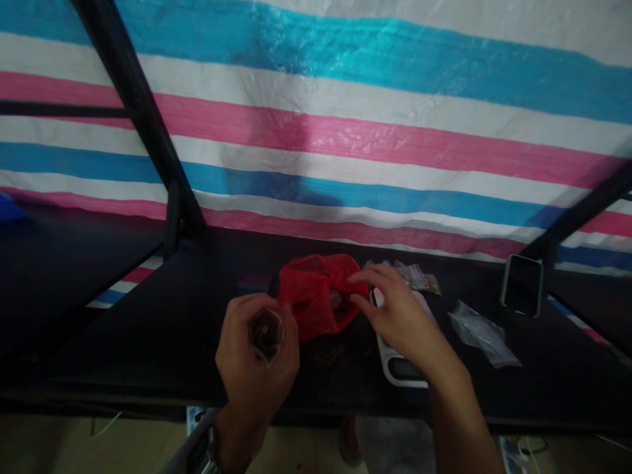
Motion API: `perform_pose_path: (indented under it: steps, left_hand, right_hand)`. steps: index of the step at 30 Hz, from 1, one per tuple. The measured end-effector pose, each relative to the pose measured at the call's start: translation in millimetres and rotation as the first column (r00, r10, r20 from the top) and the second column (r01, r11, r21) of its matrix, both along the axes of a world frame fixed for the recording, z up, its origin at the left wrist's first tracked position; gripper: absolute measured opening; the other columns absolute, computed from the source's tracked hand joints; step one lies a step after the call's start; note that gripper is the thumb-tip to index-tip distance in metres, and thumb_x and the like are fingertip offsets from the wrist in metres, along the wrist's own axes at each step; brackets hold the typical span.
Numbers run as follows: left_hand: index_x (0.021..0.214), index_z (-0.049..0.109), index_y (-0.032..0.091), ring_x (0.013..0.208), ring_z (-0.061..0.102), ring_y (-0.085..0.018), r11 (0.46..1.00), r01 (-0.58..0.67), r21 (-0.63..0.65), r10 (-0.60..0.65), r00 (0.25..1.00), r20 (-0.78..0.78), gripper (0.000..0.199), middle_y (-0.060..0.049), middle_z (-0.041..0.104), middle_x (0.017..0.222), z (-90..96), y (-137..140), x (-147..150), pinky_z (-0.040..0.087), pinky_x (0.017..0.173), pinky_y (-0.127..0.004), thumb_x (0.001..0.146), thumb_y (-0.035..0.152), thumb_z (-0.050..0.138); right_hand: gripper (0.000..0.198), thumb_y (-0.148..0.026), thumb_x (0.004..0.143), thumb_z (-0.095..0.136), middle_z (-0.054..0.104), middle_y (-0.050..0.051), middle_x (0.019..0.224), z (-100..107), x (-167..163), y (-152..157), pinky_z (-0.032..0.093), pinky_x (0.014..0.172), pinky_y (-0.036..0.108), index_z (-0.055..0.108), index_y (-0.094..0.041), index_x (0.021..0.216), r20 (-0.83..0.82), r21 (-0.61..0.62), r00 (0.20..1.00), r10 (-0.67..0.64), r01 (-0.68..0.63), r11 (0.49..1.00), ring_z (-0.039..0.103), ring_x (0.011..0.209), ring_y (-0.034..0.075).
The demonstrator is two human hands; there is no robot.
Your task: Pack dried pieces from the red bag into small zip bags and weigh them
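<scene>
My left hand (257, 355), a watch on its wrist, curls around a small clear plastic bag (266, 334). The bag's mouth faces up and small brown pieces show inside; what they are I cannot make out. To its right, a red plastic bag (316, 293) sits on the dark table with its top open. My right hand (395, 309) pinches the right rim of that red bag between thumb and fingers. Under my right hand lies a white digital scale (395, 372), partly covered by the hand and forearm.
Several small filled bags (415, 276) lie behind the scale. Flat clear plastic bags (484, 336) rest to the right, near a phone (522, 285) leaning at the back. Black metal posts (143, 118) and a striped plastic sheet (345, 138) stand behind the table (148, 336).
</scene>
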State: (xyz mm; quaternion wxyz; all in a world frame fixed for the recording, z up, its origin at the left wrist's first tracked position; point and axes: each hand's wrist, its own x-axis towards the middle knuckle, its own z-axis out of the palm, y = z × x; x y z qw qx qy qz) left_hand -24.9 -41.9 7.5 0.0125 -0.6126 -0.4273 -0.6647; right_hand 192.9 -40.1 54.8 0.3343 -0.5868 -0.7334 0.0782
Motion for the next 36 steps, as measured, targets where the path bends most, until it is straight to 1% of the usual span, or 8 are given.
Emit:
perform_pose_path:
  steps: [3, 8, 15, 19, 22, 24, 31, 36]
  left_hand:
    - [0.106, 0.062, 0.024, 0.067, 0.061, -0.011, 1.000, 0.028, -0.004, -0.029, 0.999, -0.014, 0.024, 0.003, 0.063, 0.090, -0.3, -15, 8, 0.050, 0.058, -0.025, 0.090, 0.011, 0.073]
    - [0.106, 0.061, 0.026, 0.070, 0.065, -0.013, 0.999, 0.045, 0.003, -0.044, 0.998, -0.053, 0.024, 0.002, 0.065, 0.091, -2.6, -25, 11, 0.053, 0.057, -0.025, 0.090, 0.011, 0.073]
    - [0.109, 0.062, 0.025, 0.069, 0.062, -0.011, 0.998, 0.065, 0.024, -0.066, 0.997, 0.029, 0.031, 0.005, 0.061, 0.088, -7.3, -17, 12, 0.050, 0.057, -0.023, 0.086, 0.009, 0.075]
    - [0.110, 0.058, 0.024, 0.068, 0.059, -0.011, 0.991, 0.127, -0.037, -0.125, 0.991, 0.040, 0.030, 0.004, 0.057, 0.087, -1.8, -19, 19, 0.049, 0.055, -0.022, 0.088, 0.009, 0.072]
    - [0.117, 0.054, 0.025, 0.069, 0.059, -0.013, 0.979, 0.174, -0.108, -0.173, 0.985, 0.015, 0.033, 0.002, 0.055, 0.092, 2.5, -24, 26, 0.051, 0.057, -0.024, 0.089, 0.011, 0.065]
    - [0.122, 0.052, 0.026, 0.075, 0.060, -0.015, 0.963, 0.218, -0.158, -0.220, 0.975, 0.005, 0.038, -0.001, 0.054, 0.098, 2.9, -29, 31, 0.054, 0.062, -0.025, 0.088, 0.010, 0.061]
    - [0.137, 0.045, 0.029, 0.089, 0.060, -0.020, 0.911, 0.267, -0.315, -0.247, 0.964, 0.102, 0.057, -0.006, 0.051, 0.113, -10.0, -35, 41, 0.057, 0.076, -0.033, 0.085, 0.007, 0.056]
    - [0.141, 0.041, 0.030, 0.098, 0.064, -0.021, 0.896, 0.332, -0.295, -0.301, 0.942, 0.147, 0.057, -0.008, 0.053, 0.120, -12.0, -32, 45, 0.060, 0.083, -0.037, 0.090, 0.011, 0.057]
  right_hand:
    - [0.019, -0.010, 0.092, 0.072, 0.076, 0.005, 0.105, 2, 17, -26, 0.051, 0.095, 0.045, 0.081, -0.027, 0.095, 0.093, -0.106, 0.992, -0.083, 0.093, 0.990, 0.070, 0.101, 0.027]
    - [0.028, 0.000, 0.081, 0.075, 0.077, 0.009, 0.101, -12, 13, -44, 0.053, 0.092, 0.047, 0.084, -0.025, 0.089, 0.309, -0.371, 0.951, -0.022, 0.142, 0.917, 0.070, 0.101, 0.032]
    - [0.029, 0.004, 0.077, 0.076, 0.077, 0.012, 0.107, -25, 0, -40, 0.053, 0.094, 0.048, 0.084, -0.023, 0.087, 0.361, -0.377, 0.933, -0.008, 0.154, 0.914, 0.069, 0.103, 0.033]
    - [0.025, -0.001, 0.082, 0.077, 0.075, 0.007, 0.098, -16, 9, -34, 0.051, 0.092, 0.045, 0.082, -0.026, 0.083, 0.258, -0.215, 0.965, -0.050, 0.108, 0.971, 0.068, 0.099, 0.030]
    - [0.019, -0.012, 0.090, 0.075, 0.072, 0.006, 0.096, -1, 6, -21, 0.051, 0.090, 0.043, 0.083, -0.028, 0.094, 0.107, 0.014, 0.987, -0.124, 0.123, 0.992, 0.067, 0.097, 0.028]
    - [0.018, -0.015, 0.093, 0.073, 0.071, 0.006, 0.099, 10, -2, -15, 0.051, 0.091, 0.043, 0.083, -0.027, 0.103, 0.014, 0.080, 0.995, -0.101, 0.099, 0.992, 0.067, 0.098, 0.027]
    - [0.015, -0.025, 0.097, 0.075, 0.076, 0.001, 0.106, 31, -31, -41, 0.057, 0.084, 0.032, 0.081, -0.034, 0.106, -0.271, -0.042, 0.953, 0.133, -0.150, 0.988, 0.071, 0.096, 0.021]
    - [0.012, -0.022, 0.090, 0.081, 0.077, -0.004, 0.090, 29, -34, -55, 0.054, 0.070, 0.026, 0.079, -0.032, 0.097, -0.293, -0.182, 0.950, 0.106, -0.164, 0.969, 0.068, 0.076, 0.016]
